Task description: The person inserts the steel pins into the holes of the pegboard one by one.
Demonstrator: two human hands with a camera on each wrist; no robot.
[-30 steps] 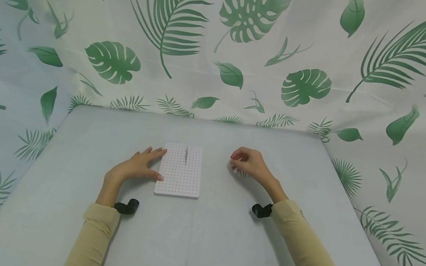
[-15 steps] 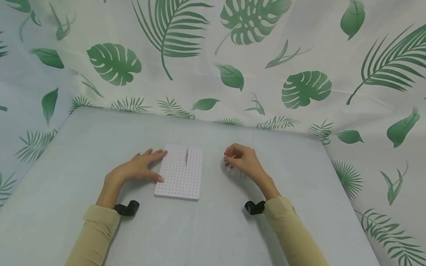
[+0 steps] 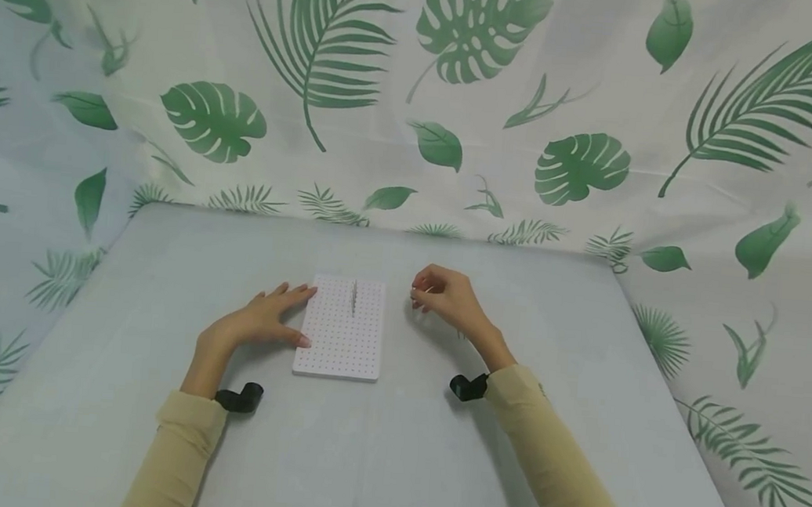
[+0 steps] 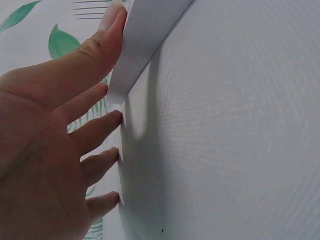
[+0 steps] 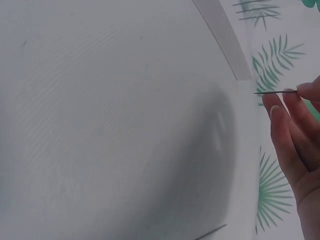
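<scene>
Soft, greyish light turns bluish on the white, green-leaf-printed backdrop [image 3: 38, 157] at left. The person's bare right hand [image 3: 449, 297] throws a blurry-edged shadow on the pale-grey tabletop [image 3: 335, 453] — both wrist views look dimmer, hazier.

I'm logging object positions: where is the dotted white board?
In the head view, the board lies left of centre, its left edge touched by the left hand.

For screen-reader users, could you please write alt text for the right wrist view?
The right hand, at the right edge, pinches a thin dark pin before leaf-patterned cloth. Part of a white board shows at top, another pin at bottom.
</scene>
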